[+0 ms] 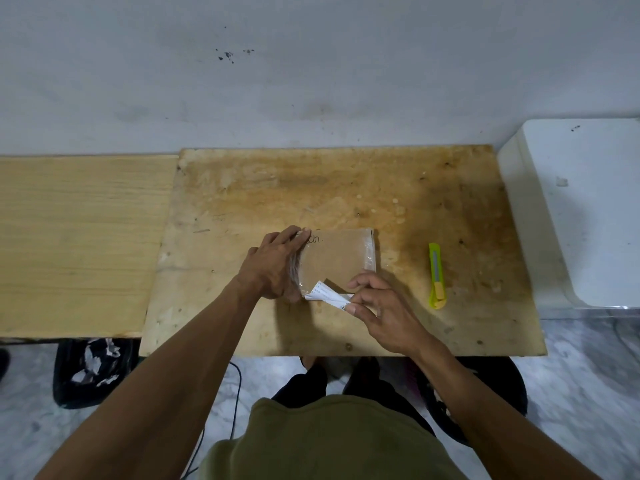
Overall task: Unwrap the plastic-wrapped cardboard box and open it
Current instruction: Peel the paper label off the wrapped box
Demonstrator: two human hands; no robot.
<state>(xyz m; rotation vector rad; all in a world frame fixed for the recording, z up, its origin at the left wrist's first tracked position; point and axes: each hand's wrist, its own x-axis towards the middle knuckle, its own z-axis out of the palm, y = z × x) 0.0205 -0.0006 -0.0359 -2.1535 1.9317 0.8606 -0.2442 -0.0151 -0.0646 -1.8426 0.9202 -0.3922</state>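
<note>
On the stained plywood board (pixel 346 188) in front of you, slightly right of centre, lies the plastic-wrapped cardboard box (pixel 337 258), flat, with dark handwriting near its far left corner. Your left hand (pixel 277 261) lies spread over the box's left end, fingers reaching along the far edge and pressing it down. Your right hand (pixel 377 306) pinches a white printed label (pixel 327 293) between thumb and fingers at the box's near edge; the label is peeled up and creased. A yellow-green utility knife (pixel 437 275) lies well apart to the right. A black bin (pixel 90 372) holding paper scraps stands on the floor at left.
</note>
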